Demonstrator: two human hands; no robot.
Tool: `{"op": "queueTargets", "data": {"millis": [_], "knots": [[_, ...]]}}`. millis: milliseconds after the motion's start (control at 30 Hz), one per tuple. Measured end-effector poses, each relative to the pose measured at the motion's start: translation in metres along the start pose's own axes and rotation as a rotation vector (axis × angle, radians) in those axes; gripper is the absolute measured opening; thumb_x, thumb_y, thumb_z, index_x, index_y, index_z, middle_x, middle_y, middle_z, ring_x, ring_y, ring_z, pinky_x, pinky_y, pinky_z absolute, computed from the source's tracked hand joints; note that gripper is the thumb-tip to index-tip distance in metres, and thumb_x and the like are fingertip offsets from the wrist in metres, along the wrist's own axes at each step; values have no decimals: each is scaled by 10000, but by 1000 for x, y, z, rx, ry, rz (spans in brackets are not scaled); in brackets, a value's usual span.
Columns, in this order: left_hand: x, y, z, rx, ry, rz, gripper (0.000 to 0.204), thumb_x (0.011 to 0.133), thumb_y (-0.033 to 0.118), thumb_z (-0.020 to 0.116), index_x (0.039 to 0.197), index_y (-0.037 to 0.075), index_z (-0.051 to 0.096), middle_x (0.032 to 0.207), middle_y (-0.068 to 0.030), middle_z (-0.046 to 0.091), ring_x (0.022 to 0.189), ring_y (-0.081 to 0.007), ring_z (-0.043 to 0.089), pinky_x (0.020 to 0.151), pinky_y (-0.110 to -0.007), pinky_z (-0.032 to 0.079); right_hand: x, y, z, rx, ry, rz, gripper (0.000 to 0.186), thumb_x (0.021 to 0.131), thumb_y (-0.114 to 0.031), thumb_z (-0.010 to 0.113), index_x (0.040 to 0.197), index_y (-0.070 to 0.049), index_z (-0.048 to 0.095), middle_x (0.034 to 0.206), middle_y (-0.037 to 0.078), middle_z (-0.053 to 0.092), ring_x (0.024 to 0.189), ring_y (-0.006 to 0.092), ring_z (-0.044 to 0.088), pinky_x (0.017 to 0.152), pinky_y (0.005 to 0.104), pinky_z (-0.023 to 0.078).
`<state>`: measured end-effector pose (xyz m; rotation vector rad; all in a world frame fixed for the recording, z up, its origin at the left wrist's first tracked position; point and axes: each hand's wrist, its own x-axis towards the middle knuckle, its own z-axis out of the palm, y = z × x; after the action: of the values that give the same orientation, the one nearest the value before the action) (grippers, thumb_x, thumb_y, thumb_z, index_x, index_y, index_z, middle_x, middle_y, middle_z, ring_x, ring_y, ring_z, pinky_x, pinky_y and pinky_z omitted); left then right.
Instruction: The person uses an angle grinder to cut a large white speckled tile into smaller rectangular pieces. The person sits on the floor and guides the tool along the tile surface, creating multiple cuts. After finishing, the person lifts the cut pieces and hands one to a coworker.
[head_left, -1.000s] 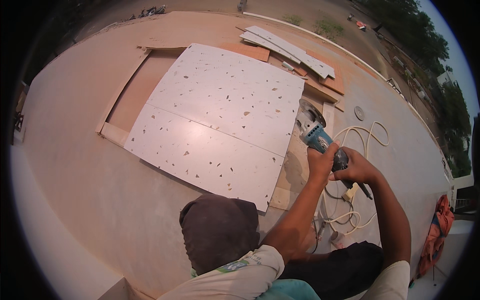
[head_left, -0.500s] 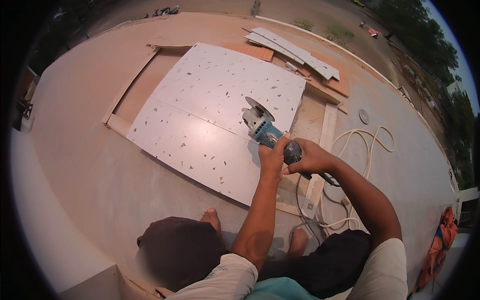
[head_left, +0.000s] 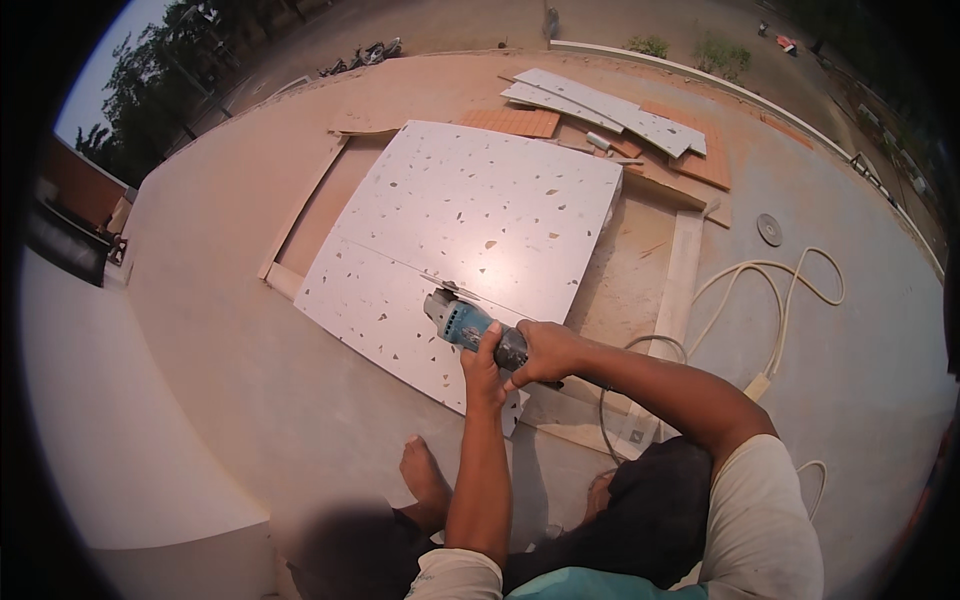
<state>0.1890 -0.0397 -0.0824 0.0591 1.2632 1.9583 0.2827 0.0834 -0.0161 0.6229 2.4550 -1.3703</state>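
Note:
A teal and black angle grinder [head_left: 468, 324] is held in both my hands over a white speckled tile [head_left: 470, 210]. My left hand [head_left: 484, 372] is closed around the grinder's body just behind its metal head. Farther back, my right hand [head_left: 545, 350] grips the black rear end, where the cord leaves. The cutting disc [head_left: 450, 286] stands nearly edge-on at the thin straight line across the tile; whether it touches the surface I cannot tell. The tile lies on a wooden frame [head_left: 682, 270].
White speckled offcuts [head_left: 610, 105] and orange tiles [head_left: 510, 122] lie beyond the frame. A loose round disc [head_left: 769, 229] is on the concrete floor at right, near a looped cream extension cord [head_left: 775, 300]. My bare foot [head_left: 425, 475] is close to the tile's near edge.
The grinder has come down and left from above the tile to the line across it, both hands moving with it. Its disc has turned nearly edge-on. The view has shifted.

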Motion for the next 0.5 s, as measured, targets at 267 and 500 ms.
{"op": "queueTargets", "data": {"millis": [267,500], "knots": [[10,-3,-8,4,1,-34,231,912,224,666,1025,38,590,902,-45,640,797,-162,664,703,-310,555,14,11,5,9,6,-10,834,548,-481,872,1061,107,577,973,285,666,928,390,669,807,403,519],[10,0,6,-9,-24,-94,228,922,231,653,1024,35,597,914,-61,651,819,-175,664,746,-332,554,13,19,-1,7,3,6,844,559,-489,864,1068,118,571,972,293,663,929,393,667,805,399,520]]}}
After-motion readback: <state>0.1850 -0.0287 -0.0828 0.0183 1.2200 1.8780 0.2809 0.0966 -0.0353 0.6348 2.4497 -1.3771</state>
